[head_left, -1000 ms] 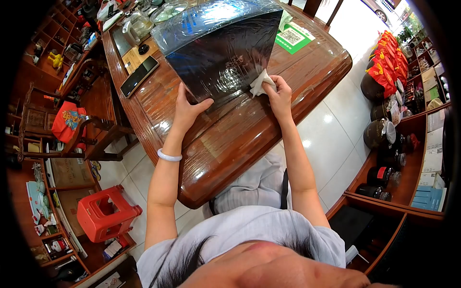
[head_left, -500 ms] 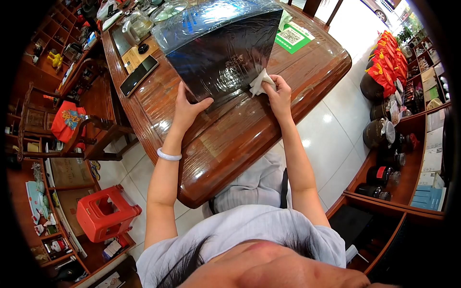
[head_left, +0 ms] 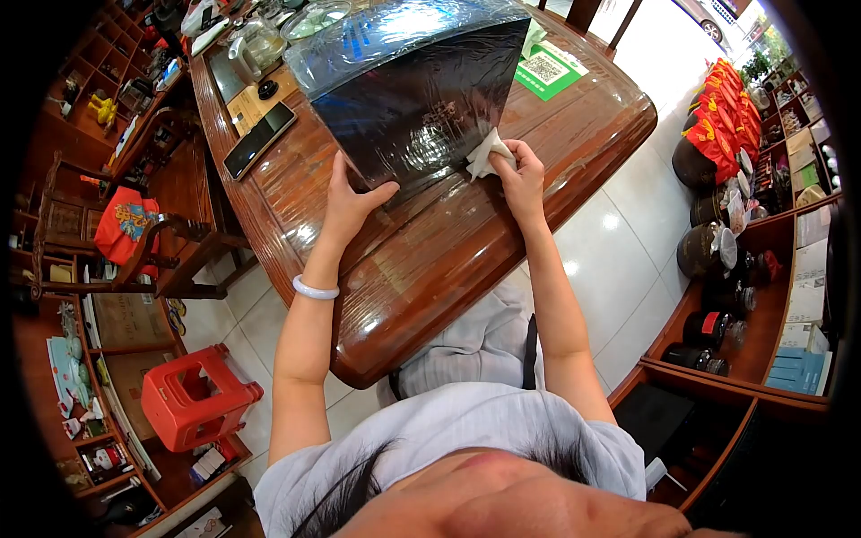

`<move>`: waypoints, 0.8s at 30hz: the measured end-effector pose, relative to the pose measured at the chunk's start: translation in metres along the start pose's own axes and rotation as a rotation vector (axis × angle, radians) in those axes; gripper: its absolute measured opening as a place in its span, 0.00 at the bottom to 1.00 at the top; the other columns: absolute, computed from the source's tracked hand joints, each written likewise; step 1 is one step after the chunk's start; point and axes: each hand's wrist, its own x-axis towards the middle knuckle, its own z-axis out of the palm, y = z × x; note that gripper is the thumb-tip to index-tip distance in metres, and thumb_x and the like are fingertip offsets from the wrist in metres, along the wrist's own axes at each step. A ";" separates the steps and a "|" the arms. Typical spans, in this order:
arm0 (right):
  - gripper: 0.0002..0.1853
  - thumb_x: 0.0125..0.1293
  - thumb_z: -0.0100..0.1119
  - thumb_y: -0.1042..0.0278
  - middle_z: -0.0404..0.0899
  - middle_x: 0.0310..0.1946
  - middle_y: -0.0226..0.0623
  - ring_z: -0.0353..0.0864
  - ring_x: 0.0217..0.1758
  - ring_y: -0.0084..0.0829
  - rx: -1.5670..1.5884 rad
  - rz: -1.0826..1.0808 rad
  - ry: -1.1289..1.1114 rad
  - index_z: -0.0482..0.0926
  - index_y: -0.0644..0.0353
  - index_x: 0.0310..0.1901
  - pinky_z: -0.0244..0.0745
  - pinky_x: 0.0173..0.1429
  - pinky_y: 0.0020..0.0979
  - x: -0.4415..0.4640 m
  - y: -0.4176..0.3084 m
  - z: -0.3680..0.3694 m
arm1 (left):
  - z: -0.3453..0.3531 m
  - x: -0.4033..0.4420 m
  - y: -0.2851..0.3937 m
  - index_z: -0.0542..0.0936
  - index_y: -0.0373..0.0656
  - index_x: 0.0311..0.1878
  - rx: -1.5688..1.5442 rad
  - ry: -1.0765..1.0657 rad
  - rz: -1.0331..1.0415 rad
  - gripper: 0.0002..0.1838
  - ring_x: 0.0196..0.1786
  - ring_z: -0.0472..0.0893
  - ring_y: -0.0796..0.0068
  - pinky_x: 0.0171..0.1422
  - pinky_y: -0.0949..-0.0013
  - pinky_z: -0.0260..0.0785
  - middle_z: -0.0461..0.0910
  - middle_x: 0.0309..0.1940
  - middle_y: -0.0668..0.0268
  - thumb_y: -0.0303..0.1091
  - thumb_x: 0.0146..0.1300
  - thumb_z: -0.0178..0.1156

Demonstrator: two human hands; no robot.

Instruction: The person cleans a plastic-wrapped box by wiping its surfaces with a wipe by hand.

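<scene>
A large dark box [head_left: 417, 112] wrapped in shiny clear plastic stands on the brown wooden table [head_left: 430, 260]. My left hand [head_left: 348, 202] grips its lower left corner, the thumb against the near face and the other fingers partly hidden along the side. At the lower right corner, my right hand [head_left: 522, 175] pinches a crumpled white tissue [head_left: 487, 156], which touches the box's edge. A pale bangle [head_left: 316, 290] circles my left wrist.
A phone [head_left: 260, 142] lies left of the box, near a glass pitcher [head_left: 256, 47]. Right of the box is a green QR-code card [head_left: 545, 72]. A red plastic stool [head_left: 202, 397] stands on the floor at left, and shelves with jars [head_left: 708, 330] at right.
</scene>
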 end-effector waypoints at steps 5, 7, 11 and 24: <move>0.10 0.57 0.61 0.68 0.78 0.27 0.34 0.74 0.31 0.20 0.005 0.005 0.001 0.77 0.65 0.37 0.69 0.37 0.24 0.000 -0.002 0.000 | 0.001 0.000 0.000 0.66 0.39 0.56 -0.020 0.002 0.003 0.36 0.48 0.73 0.74 0.55 0.72 0.64 0.74 0.45 0.65 0.32 0.44 0.72; 0.10 0.57 0.61 0.68 0.78 0.27 0.33 0.74 0.31 0.20 0.007 -0.001 0.003 0.77 0.65 0.37 0.69 0.37 0.24 0.000 -0.001 0.000 | 0.000 0.000 -0.001 0.66 0.39 0.56 -0.020 0.003 0.003 0.36 0.47 0.73 0.74 0.55 0.72 0.64 0.75 0.45 0.66 0.32 0.44 0.72; 0.09 0.57 0.61 0.69 0.78 0.26 0.33 0.73 0.31 0.19 0.014 -0.008 0.003 0.77 0.65 0.36 0.69 0.37 0.23 0.000 -0.001 0.000 | -0.001 0.000 -0.003 0.66 0.39 0.56 -0.004 -0.002 -0.005 0.36 0.47 0.73 0.74 0.55 0.72 0.64 0.75 0.45 0.66 0.32 0.44 0.72; 0.10 0.57 0.60 0.68 0.79 0.28 0.34 0.74 0.32 0.21 -0.004 -0.012 0.002 0.77 0.65 0.37 0.69 0.38 0.24 0.000 0.000 -0.001 | -0.001 0.000 -0.002 0.65 0.39 0.58 0.007 0.004 -0.009 0.37 0.48 0.73 0.74 0.55 0.72 0.64 0.74 0.47 0.64 0.31 0.44 0.72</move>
